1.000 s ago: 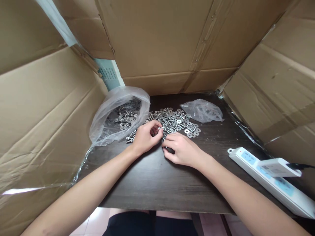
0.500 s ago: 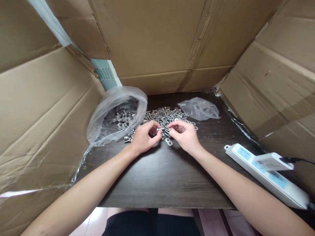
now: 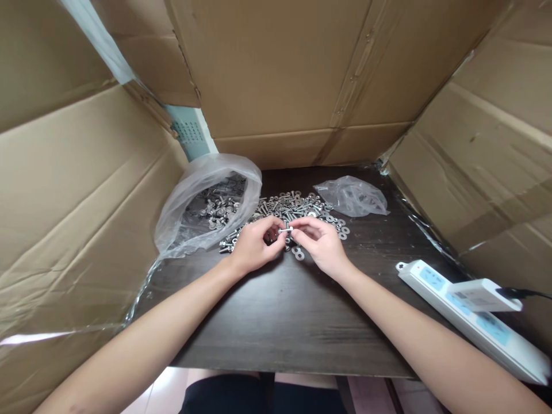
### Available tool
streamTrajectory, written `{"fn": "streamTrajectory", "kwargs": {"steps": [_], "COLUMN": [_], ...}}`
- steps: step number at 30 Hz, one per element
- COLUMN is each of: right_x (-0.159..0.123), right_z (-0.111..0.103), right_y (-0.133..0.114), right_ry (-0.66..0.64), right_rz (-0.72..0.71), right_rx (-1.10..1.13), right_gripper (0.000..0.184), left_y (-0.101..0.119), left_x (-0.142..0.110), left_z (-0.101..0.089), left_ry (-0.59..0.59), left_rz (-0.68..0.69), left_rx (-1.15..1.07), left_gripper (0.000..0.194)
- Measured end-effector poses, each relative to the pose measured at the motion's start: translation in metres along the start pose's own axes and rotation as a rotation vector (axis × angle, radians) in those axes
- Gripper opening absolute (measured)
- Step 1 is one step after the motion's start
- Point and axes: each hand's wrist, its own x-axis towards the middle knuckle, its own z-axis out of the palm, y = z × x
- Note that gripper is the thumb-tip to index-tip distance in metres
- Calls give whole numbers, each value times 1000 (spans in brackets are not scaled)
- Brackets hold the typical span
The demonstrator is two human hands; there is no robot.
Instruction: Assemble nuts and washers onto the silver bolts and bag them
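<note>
A silver bolt (image 3: 283, 230) lies crosswise between the fingertips of my two hands, just above the near side of the hardware pile. My left hand (image 3: 257, 244) is closed, its thumb and forefinger pinching the bolt at its left end. From the other side, my right hand (image 3: 321, 244) pinches a small shiny metal piece (image 3: 291, 229) at the bolt's right end; it is too small to name surely. Behind the fingers spreads a pile of bolts, nuts and washers (image 3: 293, 204). Two flat washers (image 3: 298, 253) lie on the table just below my right fingertips.
A clear plastic bag (image 3: 172, 221) with more bolts gapes open at the left. Another crumpled plastic bag (image 3: 353, 196) lies at the back right. A white power strip (image 3: 470, 322) with a plugged-in adapter (image 3: 483, 296) sits at right. Cardboard walls (image 3: 276, 75) surround the dark table (image 3: 267, 322).
My right fingertips have moved left onto the bolt's end, where a gap showed before. My left hand still pinches the bolt. The whole view has shifted slightly.
</note>
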Motion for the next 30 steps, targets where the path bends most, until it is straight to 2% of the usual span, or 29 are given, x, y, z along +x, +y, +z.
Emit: {"fn": "streamTrajectory", "kwargs": {"steps": [8,17,20,22,24,27,30], "right_x": [-1,-3,-3,-3,-3,-3,-4], "right_z": [1,0,-3,-6,-9,-9,-7], "right_y": [2,-3,-10,-15,-19,-20,-15], "right_ry": [-2,-15,59,115,120,48,-14], "right_rz": [-69,-74,-44,-87,-168,-229,-216], "right_rx": [0,-124,-322,-420,-459,-451,-411], "right_gripper": [16,24,48,53,41,16,11], "left_y": [0,1,6,8,7,4,1], "left_x": [1,0,-3,-3,-3,-1,0], "left_z": [-1,-1,2,4,5,2,-1], "left_ry": [1,-9,-91,-122,-89,-15,21], "left_rz": [7,50,108,121,97,45,18], "left_rx": [-24,23,11,-1,4,13,7], "left_gripper": [7,8,8,9,9,8,7]}}
